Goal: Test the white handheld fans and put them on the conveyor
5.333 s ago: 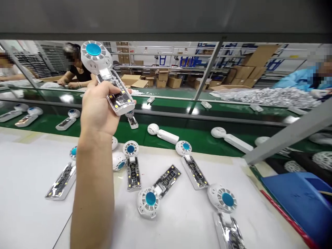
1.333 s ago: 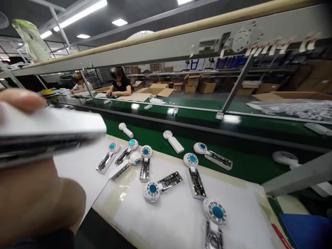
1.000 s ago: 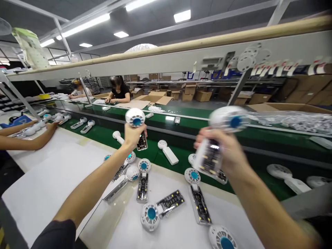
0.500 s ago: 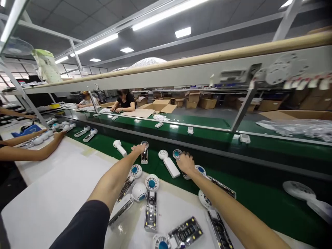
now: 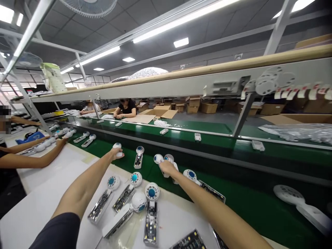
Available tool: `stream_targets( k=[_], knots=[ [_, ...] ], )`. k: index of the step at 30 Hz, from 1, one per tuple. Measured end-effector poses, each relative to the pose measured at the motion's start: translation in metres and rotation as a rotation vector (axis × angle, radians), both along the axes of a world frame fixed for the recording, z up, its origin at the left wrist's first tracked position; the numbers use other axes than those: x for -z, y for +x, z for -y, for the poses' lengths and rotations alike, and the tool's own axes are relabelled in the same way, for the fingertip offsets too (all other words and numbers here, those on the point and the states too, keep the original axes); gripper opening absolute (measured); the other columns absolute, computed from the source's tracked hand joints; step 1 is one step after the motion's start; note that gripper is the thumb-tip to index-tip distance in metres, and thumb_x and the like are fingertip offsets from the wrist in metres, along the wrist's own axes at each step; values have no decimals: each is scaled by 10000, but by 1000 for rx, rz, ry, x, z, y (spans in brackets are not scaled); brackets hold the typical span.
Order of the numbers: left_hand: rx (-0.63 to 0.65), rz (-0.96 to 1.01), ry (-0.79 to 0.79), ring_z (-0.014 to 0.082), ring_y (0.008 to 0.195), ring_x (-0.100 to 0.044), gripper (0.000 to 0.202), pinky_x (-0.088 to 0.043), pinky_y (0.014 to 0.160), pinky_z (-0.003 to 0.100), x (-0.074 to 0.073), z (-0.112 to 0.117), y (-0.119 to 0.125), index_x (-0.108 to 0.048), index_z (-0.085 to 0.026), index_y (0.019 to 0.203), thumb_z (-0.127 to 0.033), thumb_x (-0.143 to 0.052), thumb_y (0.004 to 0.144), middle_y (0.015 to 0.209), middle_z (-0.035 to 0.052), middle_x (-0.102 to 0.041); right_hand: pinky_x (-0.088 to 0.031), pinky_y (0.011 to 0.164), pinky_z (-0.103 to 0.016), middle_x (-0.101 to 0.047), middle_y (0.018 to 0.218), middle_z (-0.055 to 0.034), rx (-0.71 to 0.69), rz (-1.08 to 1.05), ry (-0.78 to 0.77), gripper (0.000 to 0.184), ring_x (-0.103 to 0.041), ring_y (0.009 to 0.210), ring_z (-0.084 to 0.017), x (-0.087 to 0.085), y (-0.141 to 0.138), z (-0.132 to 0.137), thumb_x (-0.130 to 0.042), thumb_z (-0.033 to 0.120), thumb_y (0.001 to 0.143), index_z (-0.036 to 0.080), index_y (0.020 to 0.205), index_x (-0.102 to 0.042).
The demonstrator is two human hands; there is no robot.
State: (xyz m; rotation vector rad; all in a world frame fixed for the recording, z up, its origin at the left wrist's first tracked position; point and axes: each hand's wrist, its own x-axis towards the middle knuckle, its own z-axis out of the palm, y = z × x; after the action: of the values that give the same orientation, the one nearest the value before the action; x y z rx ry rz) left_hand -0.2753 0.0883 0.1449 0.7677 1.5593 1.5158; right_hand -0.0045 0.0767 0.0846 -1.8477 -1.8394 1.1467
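Both my arms reach out over the green conveyor belt. My left hand is closed on a white handheld fan lying on the belt. My right hand is closed over the handle of another white fan, beside a fan with a blue hub. Between my hands an open-backed fan with a blue hub lies on the belt. Several unfinished fans with bare circuit boards lie on the white table below my arms.
A co-worker's arms rest on the table at left, by more fans. Other people sit across the line behind a second belt. A white fan lies on the belt at right. A shelf beam runs overhead.
My left hand has let go of the open-backed fan on the belt and moved left onto a white fan. My right hand has shifted left from its placed fan to the white fan's handle.
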Motion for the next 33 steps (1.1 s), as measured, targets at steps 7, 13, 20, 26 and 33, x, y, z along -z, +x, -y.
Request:
stream_targets(
  k=[7, 13, 20, 26, 33],
  knots=[
    [243, 102, 188, 161, 783, -670, 342, -592, 653, 316, -36, 44, 28, -550, -151, 1266, -265, -627, 953, 1094, 85, -670, -541, 572, -224, -664, 889, -19, 22, -606, -46, 229, -625, 637, -93, -47, 29, 37, -540, 309, 1032, 128, 1163, -595],
    [558, 153, 543, 226, 775, -731, 700, -615, 557, 359, -72, 125, 119, -334, -245, 1357, -160, -695, 763, 1265, 122, -655, -625, 724, -330, -689, 1125, -51, 19, -966, 211, 619, -731, 807, -170, -99, 94, 122, -609, 235, 890, 261, 1462, -373],
    [836, 259, 670, 179, 711, -723, 670, -604, 577, 315, -58, 172, 194, -294, -264, 1445, -225, -673, 893, 1295, 139, -610, -638, 675, -358, -648, 1246, -89, 33, -1058, 359, 802, -744, 830, -202, -101, 145, 176, -709, 305, 878, 342, 1542, -260],
    [823, 309, 601, 178, 714, -721, 625, -590, 572, 302, -40, 172, 219, -307, -284, 1404, -236, -676, 903, 1317, 136, -606, -645, 665, -368, -625, 1286, -102, 3, -1101, 399, 767, -739, 805, -193, -92, 156, 174, -689, 291, 918, 355, 1552, -262],
    [884, 299, 579, 189, 686, -725, 626, -605, 600, 345, -32, 164, 228, -285, -277, 1406, -243, -672, 916, 1241, 126, -653, -612, 587, -283, -665, 1234, -87, 46, -1117, 483, 739, -724, 797, -172, -90, 156, 169, -680, 251, 921, 332, 1548, -299]
  ],
)
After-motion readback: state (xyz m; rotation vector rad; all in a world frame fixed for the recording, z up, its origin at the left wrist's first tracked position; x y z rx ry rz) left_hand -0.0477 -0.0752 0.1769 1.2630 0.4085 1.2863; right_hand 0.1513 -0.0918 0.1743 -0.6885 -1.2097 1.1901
